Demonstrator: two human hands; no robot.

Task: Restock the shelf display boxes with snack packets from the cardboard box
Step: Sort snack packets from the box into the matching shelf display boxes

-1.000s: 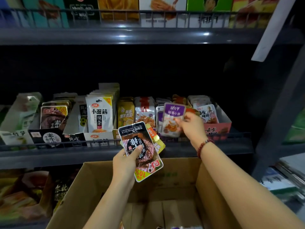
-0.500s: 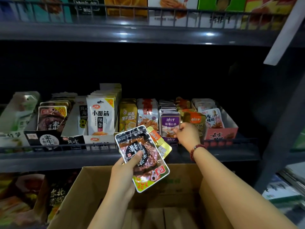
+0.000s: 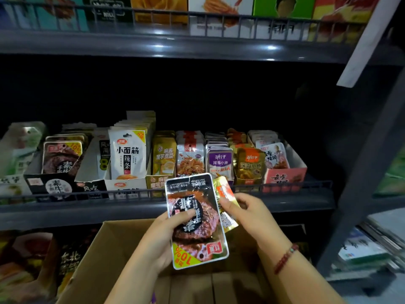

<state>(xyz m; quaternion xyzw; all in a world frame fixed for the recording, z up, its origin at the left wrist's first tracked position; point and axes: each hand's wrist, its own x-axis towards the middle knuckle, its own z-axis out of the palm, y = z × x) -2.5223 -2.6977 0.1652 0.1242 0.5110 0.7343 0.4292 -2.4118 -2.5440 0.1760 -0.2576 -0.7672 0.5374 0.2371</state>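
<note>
The right hand point(image 3: 247, 212) has come back from the shelf, leaving the purple packet point(image 3: 219, 163) standing at the front of its display box, and now pinches the gold and orange packet point(image 3: 225, 194) tucked behind the dark one. The left hand point(image 3: 162, 240) grips the dark beef-print packet point(image 3: 195, 220) upside down, thumb across its face, above the open cardboard box point(image 3: 103, 255); the box's inside is mostly hidden by the arms. On the middle shelf point(image 3: 65, 213), behind a wire rail, a row of display boxes holds upright packets: dark beef ones at the left, a white packet row point(image 3: 128, 154), yellow ones, red-and-white ones, purple ones, a gold packet point(image 3: 249, 165), and a pink display box point(image 3: 285, 177) at the right end. A red bead bracelet point(image 3: 285, 257) circles the right wrist.
</note>
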